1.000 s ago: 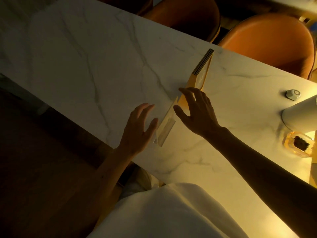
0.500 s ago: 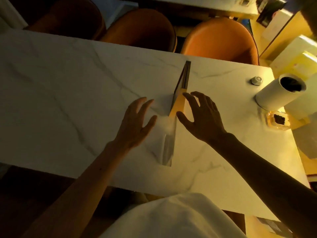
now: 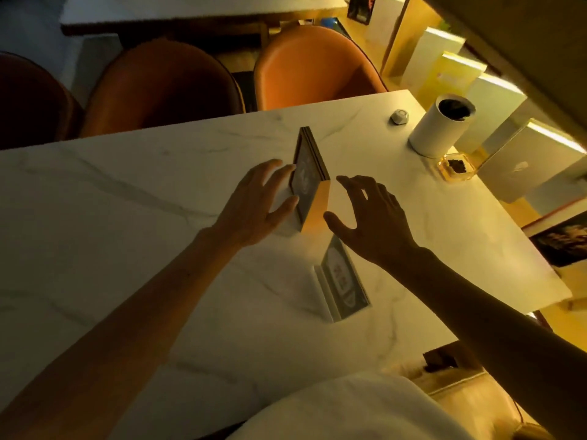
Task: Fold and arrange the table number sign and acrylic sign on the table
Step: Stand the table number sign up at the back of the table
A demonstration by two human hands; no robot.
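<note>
A folded tent-shaped table number sign (image 3: pixel 309 182) stands upright on the white marble table (image 3: pixel 127 223), its ridge pointing away from me. My left hand (image 3: pixel 257 201) sits at its left face, fingers spread, fingertips touching or nearly touching the panel. My right hand (image 3: pixel 371 217) hovers just right of the sign, fingers apart, holding nothing. A clear acrylic sign (image 3: pixel 341 281) with a printed card stands closer to me, below my right wrist, untouched.
At the table's far right stand a white cylinder holder (image 3: pixel 441 128), a small white button device (image 3: pixel 399 116) and an amber glass ashtray (image 3: pixel 456 168). Orange chairs (image 3: pixel 311 68) line the far edge. Boxes and books sit right of the table.
The camera view swung left and back, showing more of the right side. My left hand moved up against the tent sign's left face; my right hand stays open beside it.
</note>
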